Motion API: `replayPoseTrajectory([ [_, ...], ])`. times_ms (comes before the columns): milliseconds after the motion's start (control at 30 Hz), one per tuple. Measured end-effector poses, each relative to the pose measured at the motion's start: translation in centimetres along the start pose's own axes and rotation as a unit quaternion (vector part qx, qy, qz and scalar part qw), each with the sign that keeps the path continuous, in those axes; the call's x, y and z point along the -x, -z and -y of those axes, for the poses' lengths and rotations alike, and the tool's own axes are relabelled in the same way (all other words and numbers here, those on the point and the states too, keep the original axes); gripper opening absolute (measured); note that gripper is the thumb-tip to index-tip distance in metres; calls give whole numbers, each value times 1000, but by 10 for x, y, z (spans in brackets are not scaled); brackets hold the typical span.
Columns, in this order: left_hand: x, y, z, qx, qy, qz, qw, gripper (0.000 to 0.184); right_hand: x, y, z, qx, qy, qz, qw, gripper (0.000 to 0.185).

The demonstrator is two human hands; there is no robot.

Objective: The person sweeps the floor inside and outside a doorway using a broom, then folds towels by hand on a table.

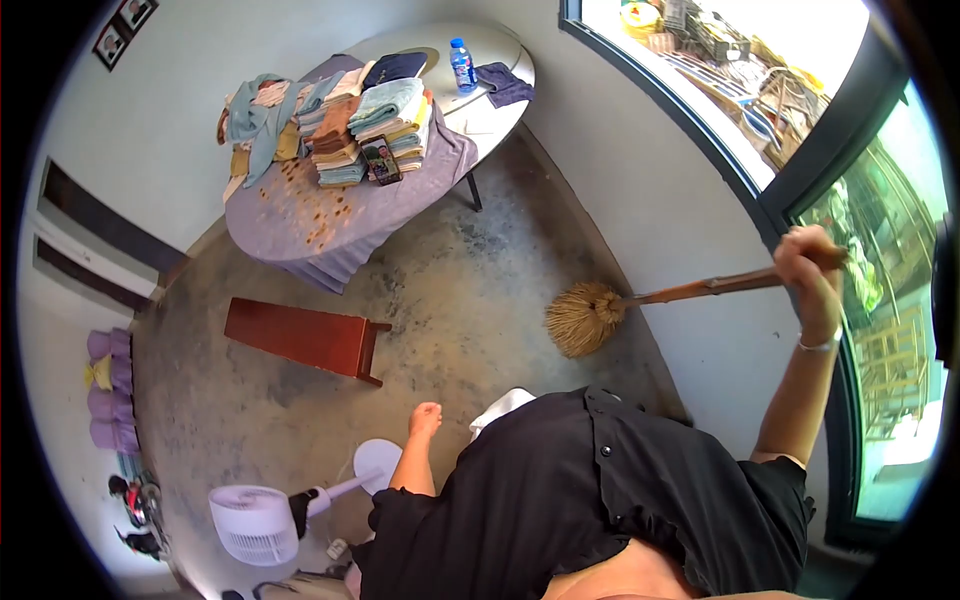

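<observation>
A broom (586, 318) with a straw head and a long wooden handle leans across the right side of the view. Around the upper end of its handle, beside the window frame, my right hand (810, 265) is closed. The straw head is low by the wall, near the concrete floor. My left hand (425, 420) hangs at my side with its fingers curled in and nothing visible in them. Close to it are a white cloth (500, 410) and the round base of a lilac fan (255, 522).
A red-brown wooden bench (300, 338) stands on the floor ahead. Behind it, a round table with a grey-purple cloth (400, 215) bears stacks of folded towels (388, 108), a phone (381, 160) and a blue bottle (462, 66). A wall and window (705, 110) border the right.
</observation>
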State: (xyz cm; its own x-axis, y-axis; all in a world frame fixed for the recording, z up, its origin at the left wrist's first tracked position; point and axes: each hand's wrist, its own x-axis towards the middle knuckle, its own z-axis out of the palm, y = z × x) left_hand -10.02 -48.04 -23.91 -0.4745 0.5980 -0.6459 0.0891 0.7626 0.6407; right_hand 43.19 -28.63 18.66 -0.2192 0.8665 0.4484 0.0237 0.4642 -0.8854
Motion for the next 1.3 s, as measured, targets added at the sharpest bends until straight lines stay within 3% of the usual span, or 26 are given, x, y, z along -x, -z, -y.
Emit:
replayPoseTrajectory([
  [33,14,-9,12,30,27,-15,999,17,-10,8,-18,-24,-39,-4,999,20],
  [100,52,-21,26,70,84,-27,994,16,-34,29,-52,-34,1,-54,998,20],
  [200,96,-54,50,52,146,5,988,15,-65,51,-66,-59,13,-238,970,24],
  [367,151,-113,55,148,168,-54,973,16,-117,77,-99,-57,15,-262,963,21],
  [633,207,-161,102,256,95,-54,960,20,-206,96,-131,-76,76,-231,967,19],
  [733,208,-160,143,284,113,-42,951,19,-213,108,-152,-38,65,-219,973,20],
  [833,232,-154,116,294,144,-98,940,18,-213,117,-171,62,29,-263,962,21],
  [933,221,-144,130,321,134,-82,934,19,-222,140,-188,-11,52,-250,967,25],
  [1133,199,-107,71,246,159,-113,949,20,-228,161,-183,58,49,-273,959,22],
  [1233,181,-86,51,293,135,-130,938,21,-232,166,-187,139,20,-273,952,27],
  [1300,172,-80,54,295,136,-124,938,22,-235,171,-197,110,2,-262,959,32],
])
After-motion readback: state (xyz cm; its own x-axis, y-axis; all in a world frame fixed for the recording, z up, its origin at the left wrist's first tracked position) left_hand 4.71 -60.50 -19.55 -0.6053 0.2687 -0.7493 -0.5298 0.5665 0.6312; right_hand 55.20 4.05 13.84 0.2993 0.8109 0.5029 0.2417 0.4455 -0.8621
